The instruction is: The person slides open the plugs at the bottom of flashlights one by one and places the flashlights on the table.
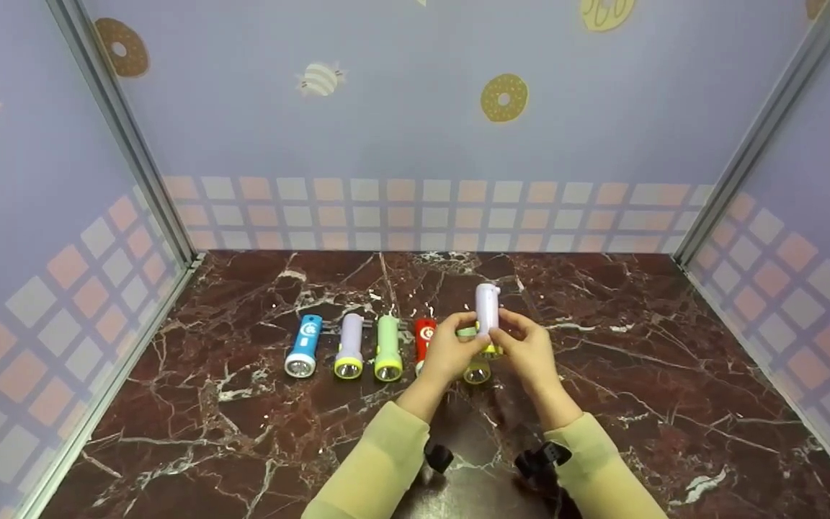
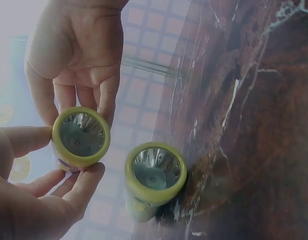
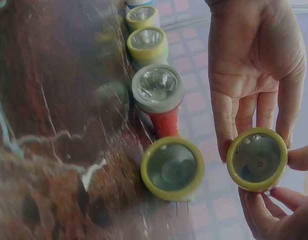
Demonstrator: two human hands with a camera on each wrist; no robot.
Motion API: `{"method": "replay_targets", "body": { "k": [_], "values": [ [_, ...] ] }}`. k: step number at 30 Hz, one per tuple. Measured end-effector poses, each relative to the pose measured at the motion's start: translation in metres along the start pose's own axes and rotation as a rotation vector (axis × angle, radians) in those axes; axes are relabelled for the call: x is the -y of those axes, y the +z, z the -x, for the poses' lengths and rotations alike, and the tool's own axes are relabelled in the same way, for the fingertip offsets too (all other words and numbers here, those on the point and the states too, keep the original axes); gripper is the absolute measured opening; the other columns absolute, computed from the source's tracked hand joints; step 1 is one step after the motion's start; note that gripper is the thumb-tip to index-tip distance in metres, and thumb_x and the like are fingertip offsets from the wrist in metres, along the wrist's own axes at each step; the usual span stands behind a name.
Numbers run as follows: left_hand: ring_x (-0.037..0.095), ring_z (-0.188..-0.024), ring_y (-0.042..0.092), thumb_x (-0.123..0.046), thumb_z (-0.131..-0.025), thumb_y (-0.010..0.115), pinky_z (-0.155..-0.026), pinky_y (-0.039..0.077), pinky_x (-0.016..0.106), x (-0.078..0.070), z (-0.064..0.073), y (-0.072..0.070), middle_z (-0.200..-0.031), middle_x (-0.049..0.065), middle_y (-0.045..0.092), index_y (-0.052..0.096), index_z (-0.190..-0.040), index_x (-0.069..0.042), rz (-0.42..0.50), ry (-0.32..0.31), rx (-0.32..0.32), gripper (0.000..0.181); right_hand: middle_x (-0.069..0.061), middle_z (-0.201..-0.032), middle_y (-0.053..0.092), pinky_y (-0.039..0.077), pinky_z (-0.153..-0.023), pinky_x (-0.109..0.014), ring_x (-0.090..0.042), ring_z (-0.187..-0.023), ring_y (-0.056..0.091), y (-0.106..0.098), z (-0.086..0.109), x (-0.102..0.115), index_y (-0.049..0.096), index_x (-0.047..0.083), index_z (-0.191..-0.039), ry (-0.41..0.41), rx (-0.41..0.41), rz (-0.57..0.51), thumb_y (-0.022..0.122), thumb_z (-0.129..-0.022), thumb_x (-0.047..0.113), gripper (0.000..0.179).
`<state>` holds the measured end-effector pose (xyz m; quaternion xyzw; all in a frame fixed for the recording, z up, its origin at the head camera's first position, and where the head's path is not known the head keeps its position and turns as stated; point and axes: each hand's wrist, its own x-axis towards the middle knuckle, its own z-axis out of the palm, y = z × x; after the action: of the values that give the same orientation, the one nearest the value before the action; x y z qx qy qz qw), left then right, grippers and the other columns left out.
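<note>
Both hands pinch a lavender flashlight [image 1: 487, 303] between thumbs and fingertips, holding it above the table. Its yellow-rimmed lens [image 2: 81, 137] faces the wrist cameras. My left hand [image 1: 451, 352] grips its left side, my right hand [image 1: 530, 352] the right; the right hand [image 2: 84, 55] enters from the top of the left wrist view. Below the held one stands a green flashlight with a yellow rim [image 1: 478, 373], its body mostly hidden by the hands. Just left is a red flashlight [image 1: 425, 331] with a light grey head [image 3: 158, 89], partly covered by my left hand.
Farther left, a green flashlight [image 1: 387, 346], a lavender flashlight [image 1: 351, 342] and a blue flashlight [image 1: 305, 344] continue the row, lenses toward me. The dark red marbled table [image 1: 638, 404] meets patterned walls [image 1: 400, 130] at the back and both sides.
</note>
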<state>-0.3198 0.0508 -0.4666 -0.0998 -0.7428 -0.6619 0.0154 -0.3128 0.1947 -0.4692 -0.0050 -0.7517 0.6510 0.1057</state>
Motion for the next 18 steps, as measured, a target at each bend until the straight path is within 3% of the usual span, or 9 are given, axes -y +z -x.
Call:
{"method": "replay_targets", "body": {
  "k": [18],
  "values": [
    [0.042,-0.104,0.073,-0.001,-0.084,0.076,-0.084,0.063,0.037,0.008,0.012,-0.018,-0.128,0.031,0.066,0.058,-0.133,0.011,-0.002,0.013,-0.036,0.054,-0.029,-0.135,0.062,0.061,-0.068,-0.025,-0.014,-0.093,0.070,0.015,0.008,-0.004,0.059,-0.008,-0.137,0.008,0.033,-0.062,0.067,-0.091,0.000,0.047]
  ]
}}
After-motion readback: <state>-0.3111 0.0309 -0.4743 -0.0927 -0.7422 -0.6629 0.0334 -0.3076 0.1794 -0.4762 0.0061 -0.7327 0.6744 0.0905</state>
